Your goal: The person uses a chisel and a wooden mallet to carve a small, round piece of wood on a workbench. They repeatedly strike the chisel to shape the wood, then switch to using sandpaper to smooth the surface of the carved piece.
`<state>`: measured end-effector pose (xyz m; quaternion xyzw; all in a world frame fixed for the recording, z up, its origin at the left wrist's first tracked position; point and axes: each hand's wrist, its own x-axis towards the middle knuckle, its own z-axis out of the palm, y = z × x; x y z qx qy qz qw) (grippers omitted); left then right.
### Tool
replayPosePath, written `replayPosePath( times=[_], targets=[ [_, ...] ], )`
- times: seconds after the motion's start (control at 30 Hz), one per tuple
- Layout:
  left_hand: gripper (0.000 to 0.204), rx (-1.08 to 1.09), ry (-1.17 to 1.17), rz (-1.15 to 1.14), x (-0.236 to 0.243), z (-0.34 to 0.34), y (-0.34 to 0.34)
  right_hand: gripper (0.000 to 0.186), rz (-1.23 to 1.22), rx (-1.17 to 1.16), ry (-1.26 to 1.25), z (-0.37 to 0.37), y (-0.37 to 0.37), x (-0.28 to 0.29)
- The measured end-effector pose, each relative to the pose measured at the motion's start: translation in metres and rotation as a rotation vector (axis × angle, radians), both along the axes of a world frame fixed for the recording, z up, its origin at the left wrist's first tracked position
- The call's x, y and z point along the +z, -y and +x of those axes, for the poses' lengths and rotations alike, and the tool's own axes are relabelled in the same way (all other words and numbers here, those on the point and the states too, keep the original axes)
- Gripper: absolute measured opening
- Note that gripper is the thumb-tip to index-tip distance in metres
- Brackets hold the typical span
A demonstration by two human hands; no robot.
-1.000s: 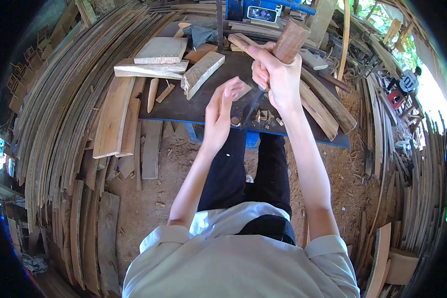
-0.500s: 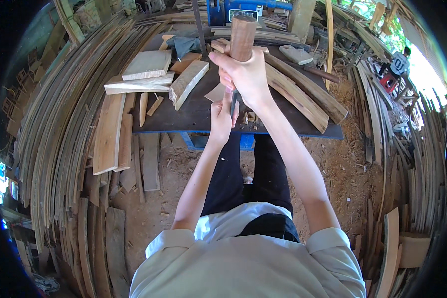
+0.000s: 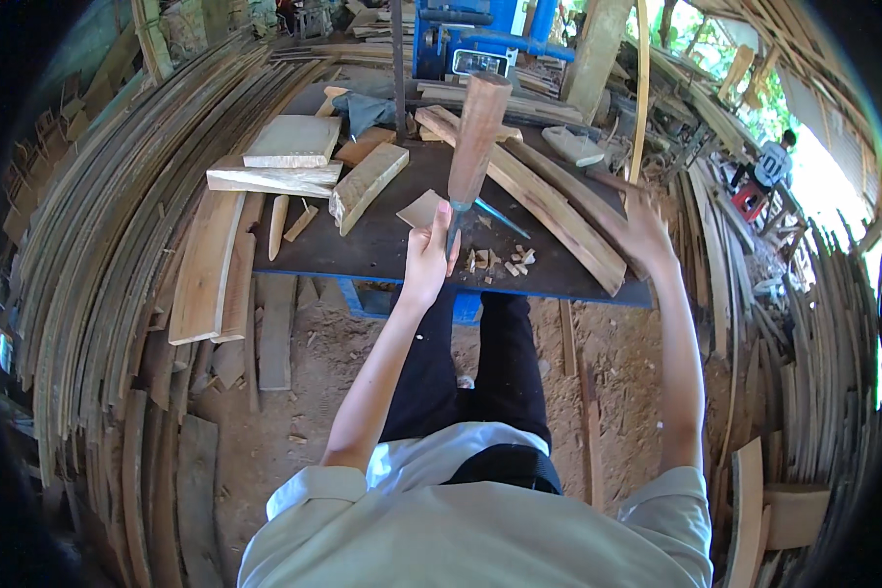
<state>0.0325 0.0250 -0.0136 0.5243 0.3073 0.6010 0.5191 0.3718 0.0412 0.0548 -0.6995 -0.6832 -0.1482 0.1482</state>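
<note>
Head view: Timbers [image 3: 557, 218] lay on a table [image 3: 358, 240] between a worker's hands.
Left hand [image 3: 425, 265] gripped a chisel [image 3: 480, 127], handle up, above the near edge; right hand [image 3: 649, 230] stretched toward the right edge, grip unclear.

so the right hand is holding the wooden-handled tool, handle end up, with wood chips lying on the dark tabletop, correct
Not quite: the head view shows the left hand holding the wooden-handled tool, handle end up; wood chips do lie on the dark tabletop.
</note>
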Motion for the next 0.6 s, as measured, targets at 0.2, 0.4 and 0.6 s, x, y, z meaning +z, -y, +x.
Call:
replayPosePath(
  times=[0.2, 0.4, 0.6],
  targets=[
    [0.064, 0.018, 0.014, -0.011, -0.003, 0.0, -0.002, 0.051, -0.244, 0.095, -0.182, 0.049, -0.01, -0.029],
    [0.064, 0.024, 0.0, -0.03, 0.0, -0.002, -0.001, 0.053, -0.153, 0.16, -0.184, 0.052, -0.009, -0.021],
    [0.065, 0.028, 0.031, -0.032, 0.002, -0.001, 0.002, 0.06, 0.143, 0.16, -0.09, 0.029, 0.046, 0.035]
  ],
)
